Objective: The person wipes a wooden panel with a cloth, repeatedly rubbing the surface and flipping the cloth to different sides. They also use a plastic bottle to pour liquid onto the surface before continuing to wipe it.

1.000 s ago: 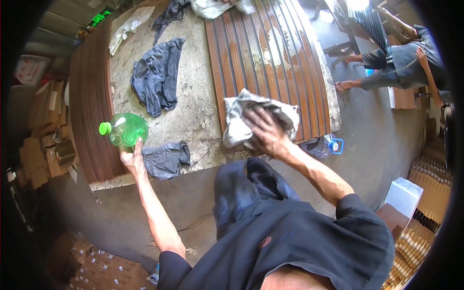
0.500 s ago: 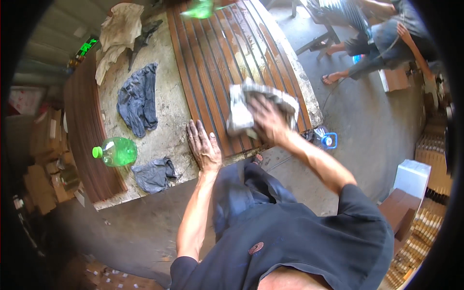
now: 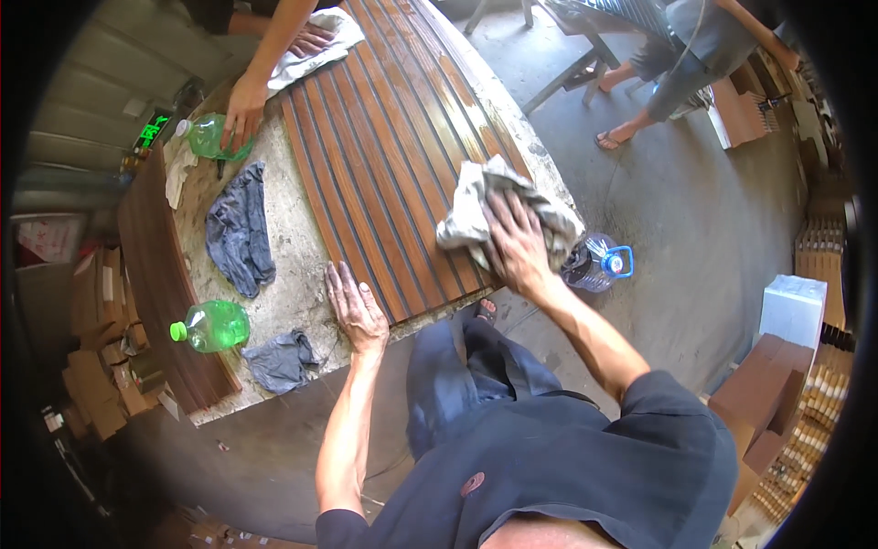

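A brown slatted panel [image 3: 384, 156] with dark grooves lies on the worn table. My right hand [image 3: 518, 240] presses a crumpled whitish rag [image 3: 468, 203] onto the panel's near right corner, fingers bent over the cloth. My left hand [image 3: 358, 311] rests flat and open at the panel's near left corner, fingers stretched out, with dark smudges on the skin. At the far end, another person's hand [image 3: 242, 114] holds a green bottle [image 3: 206, 137]. That person's other hand [image 3: 311, 38] presses a white cloth [image 3: 329, 46] on the panel's far left corner.
Left of my left hand are a green-capped bottle [image 3: 215, 326], a grey cloth [image 3: 279, 361] and a dark cloth [image 3: 240, 229]. More slatted boards [image 3: 151, 265] line the left edge. Past the right edge stands a blue-handled jug [image 3: 594, 265]. Another person's legs [image 3: 654, 101] are farther right.
My right hand has slid the rag right, toward the panel's edge. The far person's bottle has moved from above the panel to the table's left side. The view has shifted; my left hand stays flat.
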Available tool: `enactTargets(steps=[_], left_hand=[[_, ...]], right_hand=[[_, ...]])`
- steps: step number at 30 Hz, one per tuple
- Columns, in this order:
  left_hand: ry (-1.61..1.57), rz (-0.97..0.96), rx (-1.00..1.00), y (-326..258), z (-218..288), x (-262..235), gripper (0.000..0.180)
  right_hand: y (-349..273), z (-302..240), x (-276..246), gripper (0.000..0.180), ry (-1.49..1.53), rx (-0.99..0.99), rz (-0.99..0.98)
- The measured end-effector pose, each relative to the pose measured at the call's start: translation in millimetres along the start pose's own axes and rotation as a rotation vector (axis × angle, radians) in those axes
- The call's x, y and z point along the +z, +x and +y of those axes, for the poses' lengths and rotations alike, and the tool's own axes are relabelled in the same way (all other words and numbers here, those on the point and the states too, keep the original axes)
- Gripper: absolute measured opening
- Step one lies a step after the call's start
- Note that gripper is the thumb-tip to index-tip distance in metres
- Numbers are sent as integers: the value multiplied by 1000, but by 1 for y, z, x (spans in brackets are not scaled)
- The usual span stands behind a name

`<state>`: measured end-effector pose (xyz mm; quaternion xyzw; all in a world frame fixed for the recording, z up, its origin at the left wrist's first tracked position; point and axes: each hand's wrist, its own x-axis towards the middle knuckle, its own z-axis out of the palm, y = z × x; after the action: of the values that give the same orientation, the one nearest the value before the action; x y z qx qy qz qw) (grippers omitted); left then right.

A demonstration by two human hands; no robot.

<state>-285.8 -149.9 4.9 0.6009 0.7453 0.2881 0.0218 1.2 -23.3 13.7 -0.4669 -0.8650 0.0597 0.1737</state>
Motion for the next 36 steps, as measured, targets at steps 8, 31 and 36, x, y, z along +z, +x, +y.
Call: enactTargets(steps=[8,31,36], left_hand=[[-53,34,-35,-4,-11,-2,53],[-395,375,-464,-4,14,-14,60],[-591,300,-466,10,19,-13,64]], right_hand=[[160,45,45,50,-80,59,134],[119,-133,55,64,16,-925,-210],[238,-115,97,58,114,-446,76]])
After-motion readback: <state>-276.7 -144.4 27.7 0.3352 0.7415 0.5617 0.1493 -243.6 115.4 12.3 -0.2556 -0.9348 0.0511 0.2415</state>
